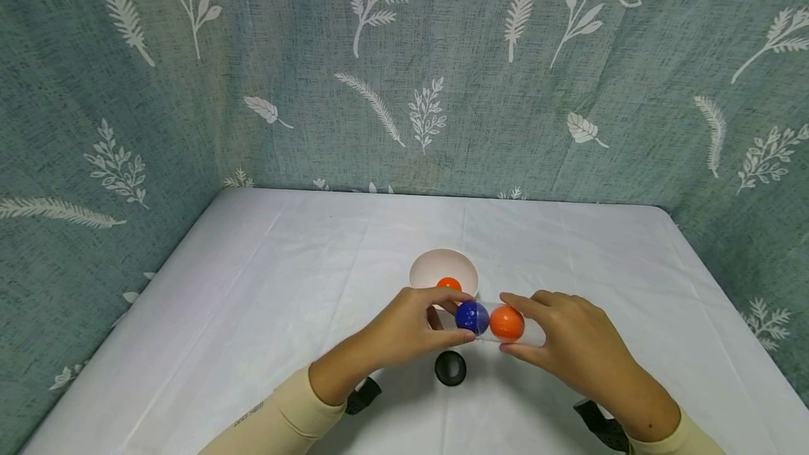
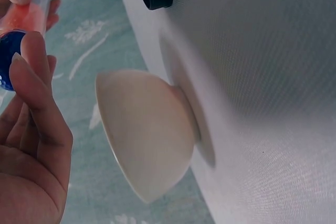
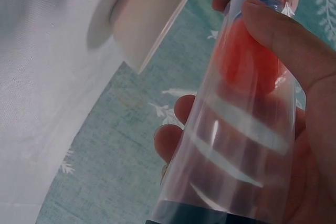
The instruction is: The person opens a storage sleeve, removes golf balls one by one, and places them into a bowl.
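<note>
My right hand [image 1: 562,335] grips a clear plastic tube [image 3: 231,145] held sideways above the table, thumb on one side and fingers on the other. Inside it sits an orange ball [image 1: 507,323], near the end that faces my left hand. My left hand [image 1: 417,321] pinches a blue ball [image 1: 472,318] between thumb and fingers at that end of the tube. In the left wrist view the blue ball [image 2: 9,59] is partly cut off by the frame edge. A dark band [image 3: 189,212] shows at the tube's other end.
Behind my left hand stands a pale bowl [image 1: 436,265] with another orange ball [image 1: 449,284] in it. A round black cap [image 1: 451,368] lies on the white-covered table [image 1: 316,251], nearer to me. Leaf-patterned green cloth [image 1: 284,62] hangs behind and at both sides.
</note>
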{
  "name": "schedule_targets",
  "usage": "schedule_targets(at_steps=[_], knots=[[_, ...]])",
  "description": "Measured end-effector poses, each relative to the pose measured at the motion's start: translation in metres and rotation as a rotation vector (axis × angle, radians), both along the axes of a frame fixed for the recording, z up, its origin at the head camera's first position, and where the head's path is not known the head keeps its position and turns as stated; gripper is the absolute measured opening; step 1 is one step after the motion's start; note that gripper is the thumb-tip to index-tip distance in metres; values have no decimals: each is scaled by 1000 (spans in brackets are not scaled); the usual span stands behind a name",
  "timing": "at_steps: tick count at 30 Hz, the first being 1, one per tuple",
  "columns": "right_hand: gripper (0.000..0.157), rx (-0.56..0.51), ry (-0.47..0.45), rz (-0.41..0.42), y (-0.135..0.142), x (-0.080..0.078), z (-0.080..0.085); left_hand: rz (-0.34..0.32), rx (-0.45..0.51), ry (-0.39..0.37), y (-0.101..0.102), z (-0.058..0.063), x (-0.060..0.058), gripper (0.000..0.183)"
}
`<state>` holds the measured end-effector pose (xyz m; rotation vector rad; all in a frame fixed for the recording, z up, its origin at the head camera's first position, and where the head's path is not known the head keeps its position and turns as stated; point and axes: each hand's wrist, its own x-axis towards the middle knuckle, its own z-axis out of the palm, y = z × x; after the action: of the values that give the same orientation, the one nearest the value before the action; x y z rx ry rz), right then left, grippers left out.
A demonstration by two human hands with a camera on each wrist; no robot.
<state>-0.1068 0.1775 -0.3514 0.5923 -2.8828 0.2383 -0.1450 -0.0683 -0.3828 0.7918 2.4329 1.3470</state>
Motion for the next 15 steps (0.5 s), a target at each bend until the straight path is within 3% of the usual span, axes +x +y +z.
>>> schedule_targets(at_steps=[15], knots=[[64, -34, 7, 23, 2, -2, -3, 49, -19, 46, -7, 1, -5, 44]])
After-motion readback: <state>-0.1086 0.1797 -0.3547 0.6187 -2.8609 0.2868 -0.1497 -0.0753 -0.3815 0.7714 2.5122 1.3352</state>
